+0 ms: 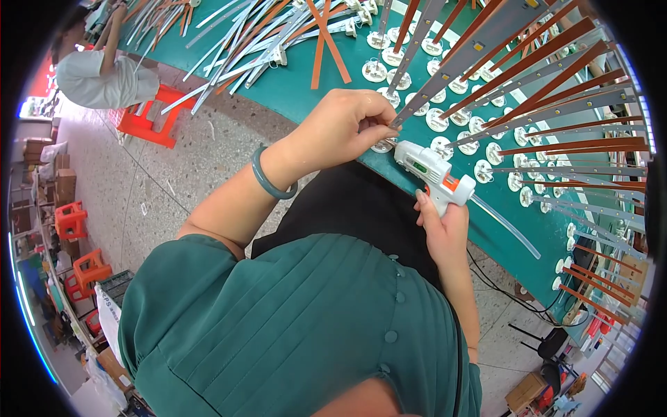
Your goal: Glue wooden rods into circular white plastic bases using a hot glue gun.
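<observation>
My left hand (351,125), with a grey-green bangle on its wrist, pinches the lower end of a long grey LED strip (445,75). The strip slants up to the right. Just under those fingers lies a round white base (382,146), partly hidden, at the near edge of the table. In my right hand (445,226) is a white hot glue gun (425,167), gripped by its handle. Its nozzle points left, close to the strip's lower end and the base. A clear glue stick (511,228) sticks out from the gun's back.
Many round white bases (438,119) with upright grey and brown strips crowd the green table (306,108). Loose strips (250,42) lie piled at the far left. Another person (104,76) sits by a red stool (156,125). Black cables (511,295) hang below the table edge.
</observation>
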`<state>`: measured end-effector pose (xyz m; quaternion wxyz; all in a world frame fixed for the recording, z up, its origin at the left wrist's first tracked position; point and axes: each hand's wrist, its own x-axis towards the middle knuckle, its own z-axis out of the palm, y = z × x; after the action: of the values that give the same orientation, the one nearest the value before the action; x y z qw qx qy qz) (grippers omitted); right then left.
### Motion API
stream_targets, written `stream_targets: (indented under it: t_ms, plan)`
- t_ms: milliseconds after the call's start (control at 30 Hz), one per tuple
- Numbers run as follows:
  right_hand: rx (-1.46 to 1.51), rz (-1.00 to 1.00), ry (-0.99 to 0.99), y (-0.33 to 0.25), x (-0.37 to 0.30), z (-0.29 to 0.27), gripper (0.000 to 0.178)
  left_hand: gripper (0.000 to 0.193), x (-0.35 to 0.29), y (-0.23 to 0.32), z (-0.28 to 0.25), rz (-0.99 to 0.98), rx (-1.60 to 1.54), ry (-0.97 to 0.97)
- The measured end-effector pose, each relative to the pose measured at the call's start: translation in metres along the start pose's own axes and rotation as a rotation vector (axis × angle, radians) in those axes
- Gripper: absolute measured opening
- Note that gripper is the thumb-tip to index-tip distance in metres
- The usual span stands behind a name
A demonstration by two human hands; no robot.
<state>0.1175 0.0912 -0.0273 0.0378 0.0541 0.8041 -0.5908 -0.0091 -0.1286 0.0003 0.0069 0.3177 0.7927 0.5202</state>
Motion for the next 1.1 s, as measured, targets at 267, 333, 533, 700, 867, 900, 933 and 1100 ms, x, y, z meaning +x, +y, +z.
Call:
stream_targets:
  t_ms: [267, 333, 533, 700, 867, 900, 933, 1100]
  plan:
    - [0.156, 0.04, -0.019, 0.004, -0.003, -0.009, 0.024, 0.008, 0.0, 0.004, -0.004, 0.108, 0.058, -0.036]
    - [0.24, 0.033, -0.037, 0.005, -0.006, -0.013, 0.025, 0.009, 0.0, 0.011, -0.008, 0.124, 0.072, -0.065]
    - [0.283, 0.065, -0.076, 0.004, -0.011, -0.02, 0.027, 0.014, 0.005, 0.009, -0.01, 0.106, 0.074, -0.179]
    - [0.2, 0.058, -0.085, 0.007, -0.006, -0.016, 0.027, 0.014, 0.004, 0.006, -0.003, 0.23, 0.121, -0.131]
    - [0.171, 0.06, -0.062, 0.005, -0.003, -0.014, 0.026, 0.018, 0.007, 0.011, 0.002, 0.21, 0.199, -0.153]
    - [0.164, 0.06, -0.063, 0.005, -0.003, -0.014, 0.025, 0.018, 0.007, 0.011, 0.001, 0.211, 0.199, -0.153]
    - [0.164, 0.059, -0.062, 0.005, -0.003, -0.013, 0.025, 0.018, 0.007, 0.011, 0.001, 0.206, 0.194, -0.155]
    - [0.162, 0.063, -0.025, 0.001, 0.001, -0.01, 0.022, 0.018, 0.006, 0.01, 0.0, 0.195, 0.18, -0.163]
